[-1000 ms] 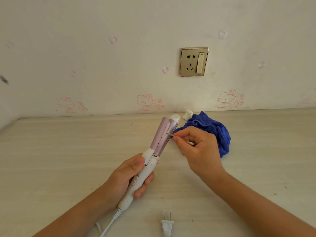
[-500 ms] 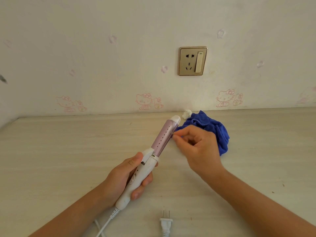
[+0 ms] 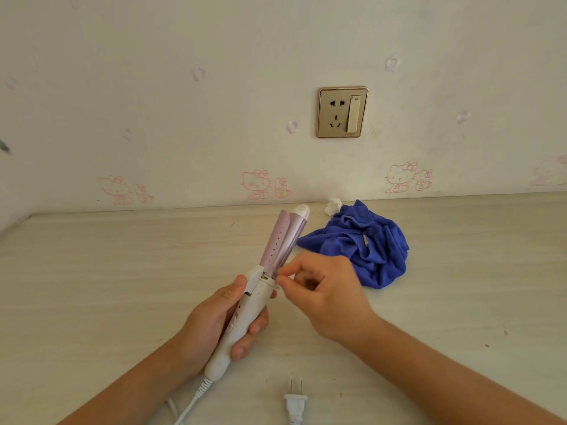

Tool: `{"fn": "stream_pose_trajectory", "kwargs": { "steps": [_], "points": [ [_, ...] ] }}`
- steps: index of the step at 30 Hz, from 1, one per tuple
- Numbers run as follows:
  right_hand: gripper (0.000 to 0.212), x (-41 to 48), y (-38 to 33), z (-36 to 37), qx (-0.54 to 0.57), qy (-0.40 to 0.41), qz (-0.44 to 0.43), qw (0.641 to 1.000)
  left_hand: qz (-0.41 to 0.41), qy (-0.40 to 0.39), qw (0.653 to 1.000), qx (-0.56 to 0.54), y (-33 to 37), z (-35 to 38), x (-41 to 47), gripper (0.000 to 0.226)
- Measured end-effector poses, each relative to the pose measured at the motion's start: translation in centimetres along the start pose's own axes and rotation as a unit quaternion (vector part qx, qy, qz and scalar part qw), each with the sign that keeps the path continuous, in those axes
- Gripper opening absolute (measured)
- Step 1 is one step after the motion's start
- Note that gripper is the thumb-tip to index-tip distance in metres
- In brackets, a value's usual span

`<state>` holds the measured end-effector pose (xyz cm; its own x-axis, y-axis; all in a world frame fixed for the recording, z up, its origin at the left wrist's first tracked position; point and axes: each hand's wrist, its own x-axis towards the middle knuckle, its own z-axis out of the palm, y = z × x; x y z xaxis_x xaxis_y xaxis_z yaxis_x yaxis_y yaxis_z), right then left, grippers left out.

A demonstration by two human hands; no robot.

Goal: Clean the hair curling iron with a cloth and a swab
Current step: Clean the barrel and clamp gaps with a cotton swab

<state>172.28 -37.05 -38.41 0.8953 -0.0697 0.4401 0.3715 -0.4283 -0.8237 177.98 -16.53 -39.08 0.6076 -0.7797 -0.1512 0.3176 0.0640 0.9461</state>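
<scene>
My left hand [image 3: 211, 323] grips the white handle of the curling iron [image 3: 277, 243], whose pink barrel points up and away over the table. My right hand [image 3: 325, 289] pinches a thin swab [image 3: 278, 280] between thumb and fingers, with its tip at the base of the barrel where it meets the handle. Most of the swab is hidden by my fingers. A crumpled blue cloth [image 3: 365, 243] lies on the table behind my right hand, apart from both hands.
The iron's white cord [image 3: 187, 406] runs off the bottom edge, and its unplugged plug [image 3: 295, 401] lies near the front. A small white wad [image 3: 333, 206] sits by the wall next to the cloth. A wall socket [image 3: 342, 112] is above. The table [image 3: 92, 286] is pale wood.
My right hand has slid the swab down the barrel from near the tip to the base by the handle. The left hand keeps its grip on the iron.
</scene>
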Motion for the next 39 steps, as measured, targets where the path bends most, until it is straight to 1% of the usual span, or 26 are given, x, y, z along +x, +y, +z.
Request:
{"fn": "stream_pose_trajectory", "kwargs": {
  "steps": [1,2,5,6,7,8,10,11,12,14,17,18,19,22,23,25,27,29,30,33,34,35,39],
  "points": [
    [0.009,-0.1,-0.1,0.3,-0.003,-0.010,-0.004,1.000,0.003,0.000,1.000,-0.001,0.0,0.0,0.0,0.066],
    [0.011,0.2,0.0,-0.1,-0.004,0.002,-0.007,1.000,0.003,0.000,1.000,-0.001,0.1,0.0,0.0,0.066],
    [0.019,1.7,0.7,-2.9,0.008,0.107,0.027,0.994,-0.004,-0.009,1.000,0.011,0.1,0.3,0.1,0.067],
    [0.019,1.9,0.9,-3.5,0.019,0.129,0.043,0.991,-0.005,-0.011,1.000,0.017,0.1,0.4,0.1,0.068],
    [0.019,1.9,1.0,-3.5,0.024,0.132,0.048,0.990,-0.005,-0.011,1.000,0.017,0.1,0.4,0.1,0.068],
    [0.017,1.7,0.8,-2.9,0.022,0.113,0.041,0.993,-0.004,-0.011,1.000,0.011,0.1,0.5,0.1,0.067],
    [0.011,0.5,0.2,-0.8,0.007,0.037,0.009,0.999,-0.002,-0.007,1.000,-0.008,0.2,0.4,-0.1,0.064],
    [0.009,-0.1,-0.1,0.1,0.000,0.008,-0.002,1.000,0.000,-0.005,1.000,-0.012,0.2,0.4,-0.2,0.063],
    [0.009,-0.2,-0.1,0.5,-0.004,-0.003,-0.005,1.000,0.000,-0.004,1.000,-0.014,0.2,0.3,-0.1,0.063],
    [0.009,0.5,0.1,-0.5,-0.001,0.023,0.003,1.000,-0.006,-0.003,1.000,-0.024,0.2,0.4,0.0,0.065],
    [0.017,1.9,0.8,-3.3,0.029,0.128,0.049,0.990,-0.015,-0.008,1.000,-0.008,0.1,0.5,0.1,0.066],
    [0.019,2.0,0.9,-3.5,0.034,0.144,0.054,0.988,-0.014,-0.008,1.000,-0.002,0.1,0.6,0.0,0.066],
    [0.019,1.8,0.8,-3.2,0.033,0.133,0.050,0.989,-0.012,-0.005,1.000,-0.001,0.1,0.6,0.0,0.065],
    [0.013,0.1,-0.1,-0.2,0.008,0.021,0.006,1.000,0.015,0.013,1.000,-0.002,-0.1,0.3,-0.2,0.065],
    [0.011,-0.2,-0.3,0.4,-0.003,0.005,-0.001,1.000,0.027,0.018,0.999,-0.002,-0.1,0.2,-0.2,0.065],
    [0.012,0.3,-0.2,-0.1,-0.011,0.025,0.002,1.000,0.043,0.020,0.999,-0.006,-0.2,0.1,-0.1,0.066],
    [0.013,1.2,0.3,-1.7,0.014,0.082,0.030,0.996,0.044,0.015,0.999,0.009,-0.2,0.2,0.1,0.068],
    [0.011,1.5,0.7,-2.8,0.037,0.117,0.035,0.992,0.046,0.011,0.998,0.039,-0.1,0.3,0.1,0.062],
    [0.011,1.4,0.7,-2.5,0.033,0.106,0.029,0.993,0.048,0.013,0.998,0.044,-0.1,0.3,0.1,0.060],
    [0.009,0.3,0.3,-0.4,0.015,0.013,0.021,1.000,0.054,0.037,0.998,0.026,-0.1,0.0,0.1,0.065],
    [0.010,0.2,0.3,-0.2,0.012,0.000,0.021,1.000,0.055,0.043,0.997,0.023,-0.1,-0.1,0.1,0.066],
    [0.012,0.5,0.3,-0.6,0.013,0.003,0.020,1.000,0.056,0.042,0.997,0.023,-0.1,-0.1,0.1,0.065],
    [0.015,2.0,1.0,-3.8,0.043,0.112,0.031,0.992,0.050,0.010,0.998,0.046,-0.2,0.0,0.1,0.057]
  ]
}}
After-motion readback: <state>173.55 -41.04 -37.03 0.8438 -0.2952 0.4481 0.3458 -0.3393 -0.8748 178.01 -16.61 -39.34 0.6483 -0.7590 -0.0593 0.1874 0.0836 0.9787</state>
